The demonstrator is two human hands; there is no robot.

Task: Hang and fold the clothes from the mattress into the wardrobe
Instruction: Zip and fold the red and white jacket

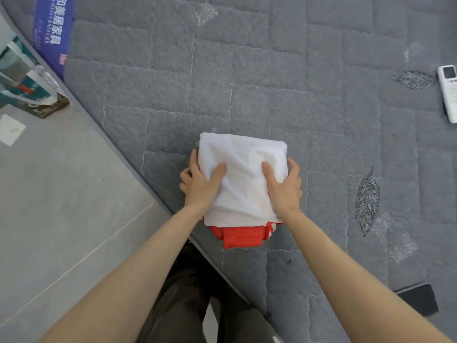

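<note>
A folded white garment lies on top of a folded red garment near the front edge of the grey quilted mattress. My left hand grips the stack's left side, thumb on top and fingers curled under the edge. My right hand grips the right side the same way. Only the near end of the red garment, with a white-striped corner, shows beneath the white one. The wardrobe is out of view.
A white remote control lies at the mattress's right edge. A black phone sits on the mattress at lower right. A blue label marks the far left corner. Grey tiled floor and a bag lie left.
</note>
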